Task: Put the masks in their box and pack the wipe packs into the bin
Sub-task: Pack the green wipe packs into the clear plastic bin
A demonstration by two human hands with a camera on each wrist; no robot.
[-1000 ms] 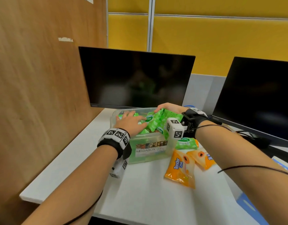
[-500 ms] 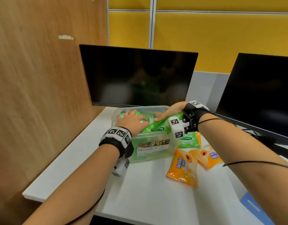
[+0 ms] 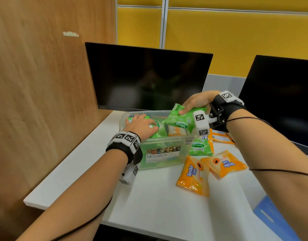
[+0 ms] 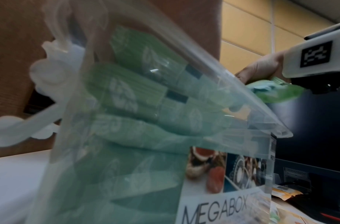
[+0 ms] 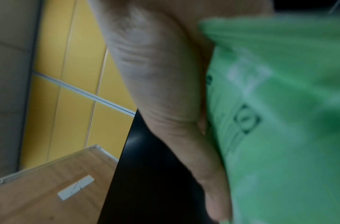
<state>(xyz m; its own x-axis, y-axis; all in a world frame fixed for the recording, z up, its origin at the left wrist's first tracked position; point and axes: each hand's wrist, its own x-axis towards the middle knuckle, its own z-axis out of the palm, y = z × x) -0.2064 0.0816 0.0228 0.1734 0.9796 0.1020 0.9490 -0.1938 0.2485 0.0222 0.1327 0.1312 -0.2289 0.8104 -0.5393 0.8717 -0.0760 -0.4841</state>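
Note:
A clear plastic bin [image 3: 160, 144] labelled MEGABOX stands on the white desk and holds several green wipe packs [image 4: 130, 91]. My left hand [image 3: 141, 125] lies on the packs inside the bin, fingers bent over them. My right hand [image 3: 195, 103] grips a green wipe pack [image 3: 180, 119] and holds it tilted over the bin's right side; the right wrist view shows the thumb [image 5: 165, 91] pressed on that pack [image 5: 280, 121]. Another green pack [image 3: 200, 146] and two orange wipe packs [image 3: 193, 173] [image 3: 224, 164] lie on the desk right of the bin.
A dark monitor [image 3: 148, 79] stands right behind the bin, a second monitor [image 3: 280, 98] at the right. A wooden partition [image 3: 36, 84] walls off the left. Another orange pack [image 3: 221, 136] lies under my right wrist. A blue box [image 3: 274, 218] sits at the desk's front right.
My right hand has lifted a green pack up from the bin and now holds it tilted over the right side. My left hand has stayed on the packs inside.

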